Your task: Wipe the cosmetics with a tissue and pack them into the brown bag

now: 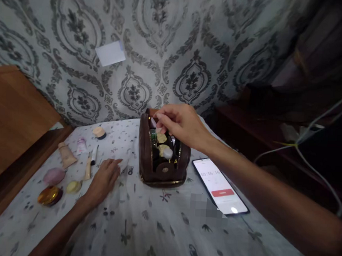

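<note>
A dark brown makeup bag stands unzipped on the cloth, packed with small containers, among them gold-coloured round lids and a pale grey cap. My right hand reaches over the bag's far end. Its fingers are bent together above the opening, close to a small pinkish thing; whether they grip it is hard to see. My left hand rests on the cloth left of the bag, fingers stretched out and holding nothing. Near it lie a slim beige tube and a black-capped thin tube.
At the left are a tan squeeze tube, a pink tube, a pink sponge, a yellow round item, an amber jar and a beige-topped jar. A phone showing a timer lies right of the bag.
</note>
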Motion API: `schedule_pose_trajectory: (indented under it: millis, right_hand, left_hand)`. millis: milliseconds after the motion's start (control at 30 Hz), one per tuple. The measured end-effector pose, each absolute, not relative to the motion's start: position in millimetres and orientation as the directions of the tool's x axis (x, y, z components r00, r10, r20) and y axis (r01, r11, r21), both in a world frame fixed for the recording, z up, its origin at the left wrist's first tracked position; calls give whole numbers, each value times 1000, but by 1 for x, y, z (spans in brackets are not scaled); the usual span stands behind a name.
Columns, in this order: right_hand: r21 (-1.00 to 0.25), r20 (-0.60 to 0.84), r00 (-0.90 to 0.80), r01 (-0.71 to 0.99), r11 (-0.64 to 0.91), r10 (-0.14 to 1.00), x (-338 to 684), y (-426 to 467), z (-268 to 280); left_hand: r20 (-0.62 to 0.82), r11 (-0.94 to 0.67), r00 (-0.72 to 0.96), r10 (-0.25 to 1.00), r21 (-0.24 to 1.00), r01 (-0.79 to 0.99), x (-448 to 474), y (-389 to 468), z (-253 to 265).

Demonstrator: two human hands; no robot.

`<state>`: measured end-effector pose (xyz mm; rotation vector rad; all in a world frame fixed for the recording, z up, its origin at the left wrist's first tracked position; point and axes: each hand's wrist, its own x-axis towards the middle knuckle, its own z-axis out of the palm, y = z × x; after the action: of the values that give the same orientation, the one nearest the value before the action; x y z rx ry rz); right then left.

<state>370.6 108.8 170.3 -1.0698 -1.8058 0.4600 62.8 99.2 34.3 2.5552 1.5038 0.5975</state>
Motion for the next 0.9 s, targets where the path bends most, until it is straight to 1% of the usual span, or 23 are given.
schedule_pose_trajectory:
  millis: [100,200,300,367,467,600,733,800,900]
  right_hand:
    - [-698,573,-223,373,612,789,353,77,158]
    - [-725,549,-260,325,608,794,331,51,142]
    - [-763,481,-324,303,571,815,305,36,123]
    - [-792,417,-384,292,537,824,286,32,109]
    - [-832,320,-441,293,472,839,257,35,89]
    - [-882,211,-448,295,367,869,218,50,58]
    - [-959,94,-388,212,188,917,183,60,26]
    - [-977,60,-357,170,128,932,172,58,12]
    - [-972,92,-310,180,154,946,166,50,-4]
  left_hand:
    - [223,-551,504,834,305,777,42,84,8]
    - [132,-576,564,815,298,761,18,70,-5]
    - [31,-607,630,776,310,732,-4,59,-3]
    - [20,-610,639,769,323,724,-13,55,3]
    - [71,-596,609,790,320,736,-15,52,13]
    - [87,-517,514,853,271,812,-12,50,23]
    - [177,-370,334,926,244,896,-22,53,34]
    - [211,-269,222,952,235,934,-35,58,42]
    - [215,-131,76,974,255,958,-59,76,52]
